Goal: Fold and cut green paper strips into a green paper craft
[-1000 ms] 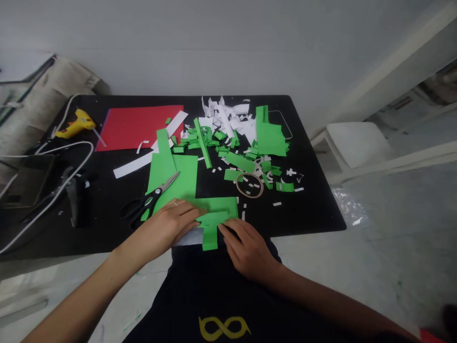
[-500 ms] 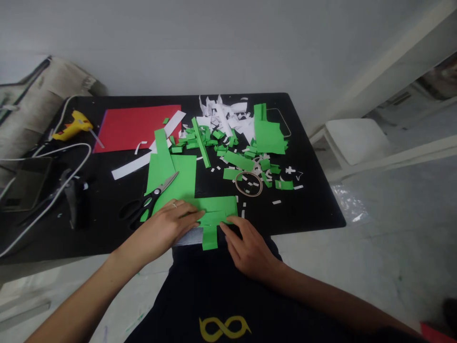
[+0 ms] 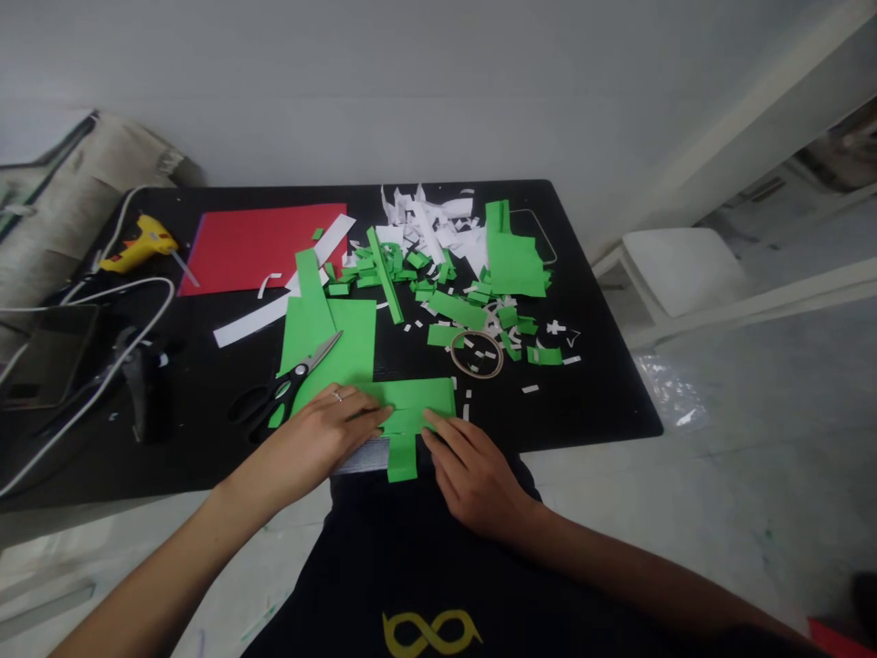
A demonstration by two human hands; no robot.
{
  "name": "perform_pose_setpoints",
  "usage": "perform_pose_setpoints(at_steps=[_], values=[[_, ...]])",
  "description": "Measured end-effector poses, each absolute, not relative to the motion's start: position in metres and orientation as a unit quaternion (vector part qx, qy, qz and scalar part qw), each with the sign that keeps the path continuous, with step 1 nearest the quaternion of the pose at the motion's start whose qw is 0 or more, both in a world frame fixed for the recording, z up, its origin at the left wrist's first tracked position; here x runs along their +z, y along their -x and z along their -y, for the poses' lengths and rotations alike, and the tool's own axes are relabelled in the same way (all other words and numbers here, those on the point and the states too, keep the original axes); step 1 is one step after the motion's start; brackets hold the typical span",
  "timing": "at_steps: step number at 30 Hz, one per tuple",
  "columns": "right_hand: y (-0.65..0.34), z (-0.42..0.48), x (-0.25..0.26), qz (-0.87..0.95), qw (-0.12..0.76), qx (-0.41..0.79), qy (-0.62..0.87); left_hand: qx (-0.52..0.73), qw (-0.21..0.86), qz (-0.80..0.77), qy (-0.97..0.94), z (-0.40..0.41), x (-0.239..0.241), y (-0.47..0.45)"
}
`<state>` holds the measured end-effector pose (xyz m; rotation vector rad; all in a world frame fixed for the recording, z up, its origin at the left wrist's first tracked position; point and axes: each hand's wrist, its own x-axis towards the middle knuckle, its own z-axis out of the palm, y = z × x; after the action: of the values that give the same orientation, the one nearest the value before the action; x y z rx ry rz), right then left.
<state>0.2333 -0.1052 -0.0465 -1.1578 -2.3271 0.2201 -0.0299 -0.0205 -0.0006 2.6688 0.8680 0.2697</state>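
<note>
Clock reference: centre on the green paper piece; 12 o'clock faces the wall.
Green paper piece [image 3: 411,395]: at the near table edge, under both sets of fingertips; narrow tab [image 3: 402,459] projects toward 6 o'clock.
Left hand [image 3: 332,425]: at 9 o'clock, palm down, fingers close together, fingertips on the piece; whether the thumb clamps it cannot be told.
Right hand [image 3: 472,475]: at 4 o'clock, fingers slightly apart, tips touching the piece; no clamping visible.
Grey lined item [image 3: 363,457]: at 7 o'clock, below the near edge; identity unclear.
Scissors [image 3: 288,388]: between 9 and 10 o'clock, blades apart from the piece, lying on a large green sheet [image 3: 349,352].
Tape-like ring [image 3: 501,355]: between 1 and 2 o'clock, among scraps.
Caution, skew: uneven fingertip pressure could shift the paper layers out of line.
Caution, tab: snagging against the clothing could bend or tear it.
Caution, scissors: a leftward sweep of the left forearm could knock the handles.
</note>
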Motion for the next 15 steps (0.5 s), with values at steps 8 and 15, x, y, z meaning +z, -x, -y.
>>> perform_pose_setpoints(at_steps=[8, 15], values=[[-0.232, 0.104, -0.047, 0.867, 0.251, 0.064, 0.426, 0.106, 0.163, -0.307, -0.932, 0.019, -0.008, 0.032], [-0.228, 0.101, -0.042, 0.874, 0.221, 0.055, 0.429, 0.107, 0.079, -0.320, -0.938, 0.038, 0.000, 0.023]])
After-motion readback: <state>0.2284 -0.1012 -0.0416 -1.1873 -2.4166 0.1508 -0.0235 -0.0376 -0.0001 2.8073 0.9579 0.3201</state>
